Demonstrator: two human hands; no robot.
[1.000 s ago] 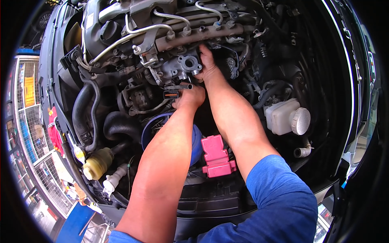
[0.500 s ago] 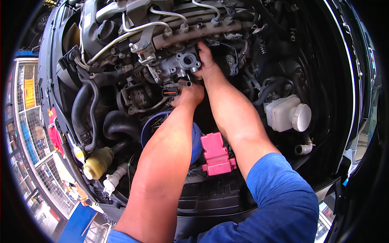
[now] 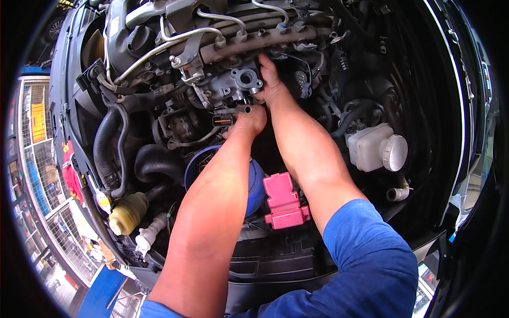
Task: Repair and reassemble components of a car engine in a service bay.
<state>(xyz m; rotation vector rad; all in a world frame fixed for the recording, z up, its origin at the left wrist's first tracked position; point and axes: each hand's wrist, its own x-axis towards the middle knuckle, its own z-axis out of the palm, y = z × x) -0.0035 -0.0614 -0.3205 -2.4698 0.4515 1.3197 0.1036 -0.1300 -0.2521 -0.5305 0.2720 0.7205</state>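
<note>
Below the brown pipe (image 3: 260, 44), the metal block (image 3: 233, 85) is flanked by the right hand (image 3: 271, 80); the left hand (image 3: 251, 121) is placed lower. How closed either is, and on what, cannot be told. Steady support is advised.

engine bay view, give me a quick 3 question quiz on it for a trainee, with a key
1. Which hand is at the right side of the metal housing, and which is just below it in the view?
2. True or false: the pink cover appears to the right of the blue container.
3. The right sleeve is: A. red, B. blue, C. white.

Key:
1. Right hand at the right side; left hand below.
2. True.
3. B.
</note>
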